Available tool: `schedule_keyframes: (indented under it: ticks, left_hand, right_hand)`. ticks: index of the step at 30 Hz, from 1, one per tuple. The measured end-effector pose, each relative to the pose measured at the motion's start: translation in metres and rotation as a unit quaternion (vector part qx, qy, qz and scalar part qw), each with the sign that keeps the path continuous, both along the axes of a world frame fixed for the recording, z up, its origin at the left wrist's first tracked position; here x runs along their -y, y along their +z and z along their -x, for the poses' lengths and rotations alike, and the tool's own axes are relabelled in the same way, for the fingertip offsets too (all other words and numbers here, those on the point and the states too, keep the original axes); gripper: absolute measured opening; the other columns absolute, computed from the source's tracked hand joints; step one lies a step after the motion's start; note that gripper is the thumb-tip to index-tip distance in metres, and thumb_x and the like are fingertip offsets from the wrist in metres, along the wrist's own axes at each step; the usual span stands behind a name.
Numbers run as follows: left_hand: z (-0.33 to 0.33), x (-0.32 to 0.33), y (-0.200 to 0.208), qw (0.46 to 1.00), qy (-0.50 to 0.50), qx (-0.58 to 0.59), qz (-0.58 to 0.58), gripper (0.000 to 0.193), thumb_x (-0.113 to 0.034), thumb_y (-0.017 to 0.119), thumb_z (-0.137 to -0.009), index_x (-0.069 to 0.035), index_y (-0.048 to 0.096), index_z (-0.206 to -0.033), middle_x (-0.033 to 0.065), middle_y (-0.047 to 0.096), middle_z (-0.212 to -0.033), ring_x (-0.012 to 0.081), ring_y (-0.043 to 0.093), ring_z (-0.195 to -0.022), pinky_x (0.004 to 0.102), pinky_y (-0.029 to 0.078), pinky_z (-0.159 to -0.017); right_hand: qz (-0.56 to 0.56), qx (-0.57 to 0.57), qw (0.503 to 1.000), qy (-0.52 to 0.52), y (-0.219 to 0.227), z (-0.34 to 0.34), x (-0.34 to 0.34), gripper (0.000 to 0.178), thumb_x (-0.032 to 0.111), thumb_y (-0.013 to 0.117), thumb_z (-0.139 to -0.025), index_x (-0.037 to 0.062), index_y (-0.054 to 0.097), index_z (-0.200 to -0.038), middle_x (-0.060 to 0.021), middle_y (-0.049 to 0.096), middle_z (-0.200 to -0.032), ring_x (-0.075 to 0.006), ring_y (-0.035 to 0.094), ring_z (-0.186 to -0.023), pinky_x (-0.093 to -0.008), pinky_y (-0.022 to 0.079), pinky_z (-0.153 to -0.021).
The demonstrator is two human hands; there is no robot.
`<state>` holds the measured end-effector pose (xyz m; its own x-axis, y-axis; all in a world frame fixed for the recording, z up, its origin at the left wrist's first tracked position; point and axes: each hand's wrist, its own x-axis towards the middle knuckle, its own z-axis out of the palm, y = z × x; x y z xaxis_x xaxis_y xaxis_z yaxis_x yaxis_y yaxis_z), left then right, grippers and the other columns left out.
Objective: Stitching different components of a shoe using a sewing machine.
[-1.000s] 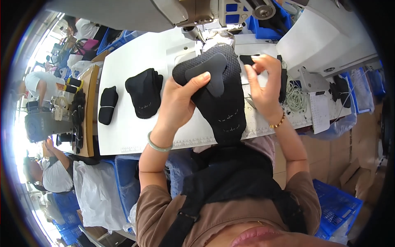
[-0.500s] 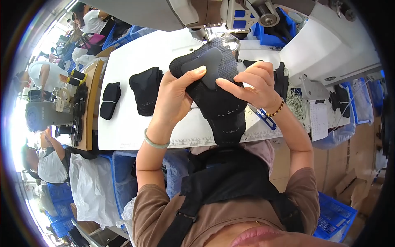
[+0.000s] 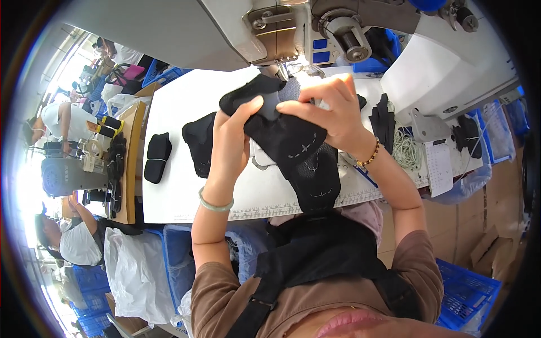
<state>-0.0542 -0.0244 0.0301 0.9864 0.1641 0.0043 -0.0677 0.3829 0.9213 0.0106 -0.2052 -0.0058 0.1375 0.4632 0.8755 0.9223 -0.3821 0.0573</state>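
Between both hands, below the sewing machine head, is a black padded fabric piece (image 3: pixel 293 138) with white stitch marks and a smooth grey patch (image 3: pixel 270 105). My left hand (image 3: pixel 232 138) grips its left side, thumb on the patch. On the right side my right hand (image 3: pixel 338 115) pinches it, thumb and index finger near the patch; its other fingers are partly lost in glare. The upper part of the piece is bent. Under it, a black mesh part (image 3: pixel 316 177) with white marks hangs over the table edge; whether the two are joined cannot be seen.
The sewing machine (image 3: pixel 276 34) stands just beyond my hands. On the white table (image 3: pixel 174 197) lie black pieces (image 3: pixel 198 143), a tied black bundle (image 3: pixel 158 158), black strips (image 3: pixel 383 121) and pale cords (image 3: pixel 407 149). Blue crates (image 3: pixel 462 293) stand below. Co-workers (image 3: pixel 79 242) sit at left.
The fabric piece has gone from nearly flat to bent at its upper part, covering some of the patch and mesh. My view has shifted, so the table appears lower.
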Motion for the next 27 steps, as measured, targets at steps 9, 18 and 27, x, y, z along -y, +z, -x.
schedule_keyframes:
  ticks: [9,18,27]
  left_hand:
    - [-0.044,-0.001,-0.012,0.997,-0.048,0.051,-0.03,0.014,-0.002,0.053,-0.087,0.005,0.061,-0.096,0.0081,0.063,-0.091,0.0141,0.06,-0.085,0.0263,0.047,-0.079]
    - [-0.046,0.001,-0.014,0.997,-0.043,0.052,0.026,0.01,0.001,0.054,-0.087,0.002,0.059,-0.096,0.0064,0.063,-0.092,0.0133,0.06,-0.084,0.0261,0.047,-0.078]
    - [-0.044,-0.003,-0.016,0.996,-0.068,0.062,0.02,0.011,0.0,0.054,-0.088,0.002,0.058,-0.098,0.0069,0.062,-0.093,0.0134,0.06,-0.087,0.0256,0.047,-0.079]
  right_hand:
    - [-0.073,-0.103,0.992,0.01,-0.002,-0.011,0.005,0.042,0.02,0.074,-0.06,0.0223,0.069,-0.102,0.004,0.051,-0.088,-0.0153,0.046,-0.08,-0.0307,0.031,-0.074]
    - [-0.056,-0.171,0.983,0.021,-0.001,-0.009,0.008,0.037,0.019,0.077,-0.065,0.016,0.071,-0.101,-0.0037,0.055,-0.092,-0.0162,0.054,-0.076,-0.0284,0.046,-0.067]
    - [-0.053,-0.155,0.986,0.021,0.001,-0.007,0.007,0.037,0.019,0.078,-0.065,0.0147,0.072,-0.101,-0.0047,0.052,-0.092,-0.0149,0.056,-0.072,-0.0275,0.047,-0.065]
